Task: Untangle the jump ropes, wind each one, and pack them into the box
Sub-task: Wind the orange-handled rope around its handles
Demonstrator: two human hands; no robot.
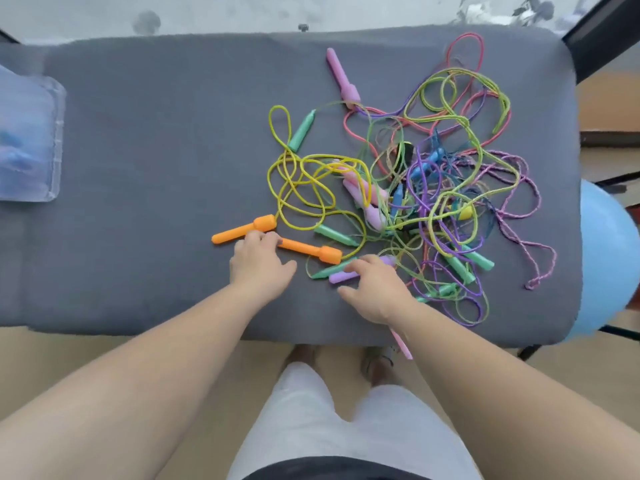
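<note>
On the right half of the grey table (138, 168) lie the jump ropes (433, 188) in one big tangle, reaching close to the right edge. A wide stretch of grey cloth lies between them and the clear box (31, 140) at the left edge. The left hand (258, 263) touches an orange handle (304, 249) with bent fingers; I cannot tell if it grips. The right hand (375, 291) is loose and spread over a purple handle (341, 277). A pink handle (401, 342) pokes off the near edge. A blue ball (606, 258) sits beside the table.
</note>
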